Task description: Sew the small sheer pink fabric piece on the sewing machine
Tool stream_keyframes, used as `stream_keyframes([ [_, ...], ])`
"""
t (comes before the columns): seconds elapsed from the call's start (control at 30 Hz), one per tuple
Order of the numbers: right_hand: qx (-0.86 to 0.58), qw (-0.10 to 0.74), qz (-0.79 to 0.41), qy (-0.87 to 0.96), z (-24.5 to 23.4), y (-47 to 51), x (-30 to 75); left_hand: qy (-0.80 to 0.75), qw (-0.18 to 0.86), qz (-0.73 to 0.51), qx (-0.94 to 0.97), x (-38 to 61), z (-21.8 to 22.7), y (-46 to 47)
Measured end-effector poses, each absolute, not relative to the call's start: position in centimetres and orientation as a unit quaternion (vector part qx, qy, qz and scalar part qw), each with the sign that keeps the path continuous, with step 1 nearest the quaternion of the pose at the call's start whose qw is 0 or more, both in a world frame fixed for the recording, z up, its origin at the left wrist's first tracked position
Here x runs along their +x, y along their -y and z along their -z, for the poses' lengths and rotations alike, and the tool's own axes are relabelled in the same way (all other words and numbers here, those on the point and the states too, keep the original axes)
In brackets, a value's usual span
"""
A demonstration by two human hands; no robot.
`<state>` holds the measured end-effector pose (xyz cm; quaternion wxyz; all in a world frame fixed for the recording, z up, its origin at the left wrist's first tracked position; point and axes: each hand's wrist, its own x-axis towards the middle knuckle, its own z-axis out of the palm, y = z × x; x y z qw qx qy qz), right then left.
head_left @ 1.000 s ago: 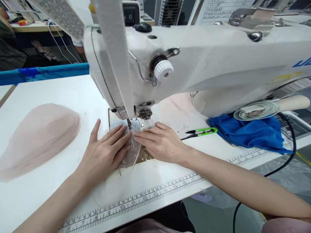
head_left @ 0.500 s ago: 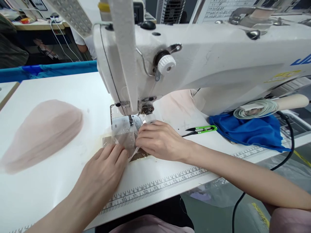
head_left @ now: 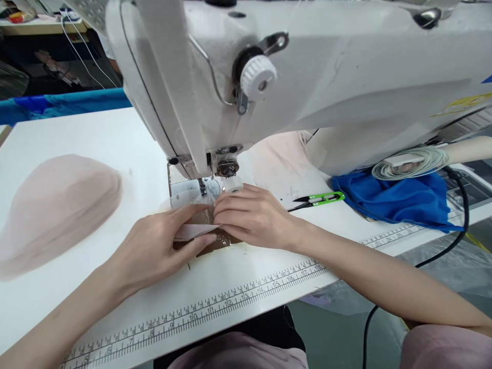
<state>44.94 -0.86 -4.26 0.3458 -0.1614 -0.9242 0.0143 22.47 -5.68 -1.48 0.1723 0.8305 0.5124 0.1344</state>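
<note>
A piece of sheer pink fabric (head_left: 196, 231) lies at the sewing machine's needle area, its near edge raised in a narrow fold. My left hand (head_left: 165, 241) is around this fold from the left, thumb below and fingers above, with a gap between the tips; its lower fingers are hidden. From the right, my right hand (head_left: 255, 215) presses bent fingers together on the fabric, just right of the presser foot (head_left: 202, 187). The fingertips of that hand are partly hidden. Above both hands is the white sewing machine (head_left: 307, 77).
A rounded sheer pink piece (head_left: 65, 205) lies at left on the white table (head_left: 126, 318), which has a printed ruler along its front. Right of my hands are green thread snips (head_left: 323, 199), blue cloth (head_left: 395, 200) and a coil of pale cord (head_left: 411, 166). More pink fabric (head_left: 282, 154) lies behind.
My left hand has turned, its thumb now spread below the fabric fold instead of its fingers lying flat. My right hand stays at the fabric. The view has moved closer to the machine.
</note>
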Motion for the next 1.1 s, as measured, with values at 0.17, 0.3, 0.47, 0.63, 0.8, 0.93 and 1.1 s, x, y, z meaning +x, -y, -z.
stream_keyframes([
  [0.17, -0.190, 0.383, -0.017, 0.904, 4.4, 0.3, 44.7, -0.470, 0.126, -0.122, 0.865, 21.7, 2.2, 4.5],
  [0.3, -0.240, 0.365, 0.017, 0.899, 4.5, -0.2, 44.3, -0.487, 0.162, -0.105, 0.852, 21.9, 1.3, 3.9],
  [0.47, -0.243, 0.356, 0.025, 0.902, 4.7, -0.2, 44.5, -0.466, 0.185, -0.077, 0.862, 21.8, 1.1, 4.0],
  [0.63, -0.177, 0.317, 0.014, 0.932, 4.6, 0.6, 45.2, -0.404, 0.010, -0.115, 0.908, 21.7, 2.6, 5.5],
  [0.8, -0.161, 0.284, 0.040, 0.944, 4.2, 1.3, 45.4, -0.362, -0.148, -0.129, 0.911, 22.5, 3.0, 7.2],
  [0.93, -0.166, 0.277, 0.030, 0.946, 4.3, 1.4, 45.4, -0.358, -0.104, -0.125, 0.919, 22.4, 3.3, 7.6],
  [1.1, -0.166, 0.272, 0.030, 0.947, 4.6, 1.4, 45.4, -0.361, -0.101, -0.133, 0.917, 22.3, 3.6, 7.5],
])
